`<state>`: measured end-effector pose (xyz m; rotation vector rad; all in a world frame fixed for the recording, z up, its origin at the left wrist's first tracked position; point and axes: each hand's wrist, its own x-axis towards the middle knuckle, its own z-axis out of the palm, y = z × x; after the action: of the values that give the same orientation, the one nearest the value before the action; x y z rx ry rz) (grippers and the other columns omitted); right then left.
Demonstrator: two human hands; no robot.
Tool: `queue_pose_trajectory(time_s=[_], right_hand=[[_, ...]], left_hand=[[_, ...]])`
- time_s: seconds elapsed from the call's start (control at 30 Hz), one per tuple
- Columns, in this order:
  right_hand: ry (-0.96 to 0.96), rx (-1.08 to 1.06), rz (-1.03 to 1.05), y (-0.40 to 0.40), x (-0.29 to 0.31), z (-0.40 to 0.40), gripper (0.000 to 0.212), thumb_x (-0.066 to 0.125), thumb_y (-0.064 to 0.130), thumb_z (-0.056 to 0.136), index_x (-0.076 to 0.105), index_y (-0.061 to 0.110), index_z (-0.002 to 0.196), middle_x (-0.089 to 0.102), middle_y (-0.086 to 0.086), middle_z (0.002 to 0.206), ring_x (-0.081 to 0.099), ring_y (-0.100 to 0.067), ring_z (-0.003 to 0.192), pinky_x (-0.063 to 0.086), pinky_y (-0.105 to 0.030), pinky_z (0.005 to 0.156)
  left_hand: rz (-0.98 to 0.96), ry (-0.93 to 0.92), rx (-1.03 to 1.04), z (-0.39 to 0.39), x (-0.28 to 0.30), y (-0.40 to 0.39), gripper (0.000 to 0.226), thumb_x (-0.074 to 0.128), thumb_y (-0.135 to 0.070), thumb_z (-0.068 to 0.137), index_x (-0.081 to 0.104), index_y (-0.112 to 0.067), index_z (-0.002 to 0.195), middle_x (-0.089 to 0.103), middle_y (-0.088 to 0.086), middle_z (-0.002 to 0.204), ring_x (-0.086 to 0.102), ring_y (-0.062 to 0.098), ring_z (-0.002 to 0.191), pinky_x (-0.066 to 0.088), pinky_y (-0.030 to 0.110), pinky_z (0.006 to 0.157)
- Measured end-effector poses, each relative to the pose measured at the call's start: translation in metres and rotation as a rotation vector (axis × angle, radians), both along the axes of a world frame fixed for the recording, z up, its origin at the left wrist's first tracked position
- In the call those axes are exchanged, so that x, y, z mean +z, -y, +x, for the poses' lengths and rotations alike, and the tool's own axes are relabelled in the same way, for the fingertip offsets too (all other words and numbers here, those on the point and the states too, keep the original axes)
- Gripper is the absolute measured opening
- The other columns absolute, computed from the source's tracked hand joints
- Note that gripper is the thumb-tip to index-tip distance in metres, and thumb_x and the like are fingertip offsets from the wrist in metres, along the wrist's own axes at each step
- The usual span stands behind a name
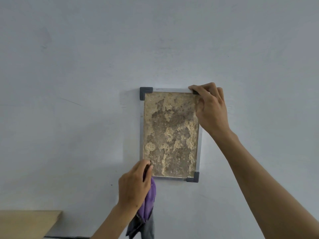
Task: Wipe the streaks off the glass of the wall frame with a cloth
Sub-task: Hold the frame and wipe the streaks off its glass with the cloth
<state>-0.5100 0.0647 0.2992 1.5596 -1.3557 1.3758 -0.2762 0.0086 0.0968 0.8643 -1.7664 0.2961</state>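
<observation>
The frame (pixel 170 134) hangs on the wall (pixel 86 83), and its glass (pixel 170 135) looks blotchy all over, so I judge the wiping is hardly begun. The left hand (pixel 135 185) is closed on the purple cloth (pixel 149 200) at the lower left corner. The right hand (pixel 209 107) pinches the upper right corner to steady it. Bare wall lies around all four edges, so strokes have free room; only a shelf (pixel 29 223) sits far below left.
</observation>
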Motion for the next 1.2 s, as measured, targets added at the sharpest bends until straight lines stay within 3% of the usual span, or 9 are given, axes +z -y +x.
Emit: queue_pose_trajectory(time_s=[0.1,0.23,0.4,0.53,0.7,0.83,1.03,1.2], right_hand=[[-0.001,0.002,0.003,-0.001,0.000,0.000,0.048,0.048,-0.002,0.098,0.065,0.024,0.134,0.055,0.004,0.120,0.044,-0.021,0.114,0.050,-0.037,0.088],[0.001,0.006,0.000,-0.001,0.000,0.000,0.046,0.047,-0.001,0.099,0.065,0.023,0.133,0.056,0.001,0.120,0.045,-0.023,0.113,0.051,-0.039,0.089],[0.007,0.007,-0.005,0.000,0.000,0.000,0.047,0.047,-0.002,0.098,0.065,0.024,0.132,0.055,0.003,0.119,0.044,-0.021,0.113,0.051,-0.038,0.087],[0.012,0.007,-0.012,0.000,-0.001,0.001,0.047,0.047,-0.003,0.098,0.065,0.024,0.132,0.055,0.003,0.119,0.044,-0.021,0.113,0.051,-0.038,0.086],[0.011,0.014,-0.017,0.002,-0.001,-0.001,0.045,0.048,-0.001,0.099,0.065,0.025,0.132,0.055,0.005,0.120,0.044,-0.020,0.113,0.051,-0.037,0.087],[0.007,0.014,-0.021,0.002,-0.002,-0.001,0.045,0.049,-0.001,0.099,0.065,0.025,0.133,0.055,0.005,0.120,0.045,-0.020,0.112,0.051,-0.039,0.087],[0.008,0.018,-0.027,0.002,-0.002,-0.001,0.045,0.048,-0.001,0.099,0.065,0.024,0.133,0.055,0.004,0.120,0.045,-0.021,0.113,0.050,-0.037,0.088],[0.018,0.019,-0.019,0.002,-0.002,0.000,0.046,0.047,-0.001,0.099,0.065,0.024,0.134,0.055,0.004,0.121,0.045,-0.021,0.114,0.049,-0.034,0.085]], left_hand=[[-0.050,0.140,0.007,0.006,0.002,0.003,0.012,0.051,-0.040,0.099,0.058,-0.030,0.098,0.069,-0.015,0.081,0.059,0.007,0.048,0.051,0.026,0.043],[-0.042,0.057,0.033,0.015,0.009,0.010,0.013,0.058,-0.039,0.097,0.066,-0.028,0.100,0.070,-0.015,0.087,0.063,0.009,0.054,0.054,0.030,0.045],[-0.192,0.246,0.006,0.015,0.004,0.009,0.012,0.060,-0.037,0.098,0.070,-0.030,0.094,0.067,-0.014,0.083,0.059,0.009,0.050,0.049,0.028,0.041],[-0.177,0.096,0.004,0.014,0.019,0.008,0.006,0.069,-0.033,0.090,0.073,-0.028,0.090,0.068,-0.015,0.078,0.057,0.005,0.050,0.049,0.023,0.041],[-0.247,0.262,-0.010,0.009,0.006,0.009,0.007,0.067,-0.031,0.094,0.072,-0.029,0.090,0.065,-0.013,0.077,0.050,0.009,0.044,0.044,0.025,0.038],[-0.195,0.137,-0.006,0.010,0.016,0.011,0.008,0.079,-0.022,0.088,0.071,-0.024,0.087,0.067,-0.013,0.075,0.053,0.008,0.046,0.049,0.024,0.041],[-0.249,0.248,-0.009,0.009,0.018,0.011,0.008,0.077,-0.021,0.083,0.071,-0.025,0.085,0.068,-0.012,0.076,0.051,0.012,0.042,0.045,0.025,0.038],[-0.154,0.150,-0.074,0.005,0.013,0.009,0.010,0.081,-0.019,0.084,0.072,-0.023,0.088,0.071,-0.015,0.081,0.058,0.007,0.049,0.051,0.023,0.043]])
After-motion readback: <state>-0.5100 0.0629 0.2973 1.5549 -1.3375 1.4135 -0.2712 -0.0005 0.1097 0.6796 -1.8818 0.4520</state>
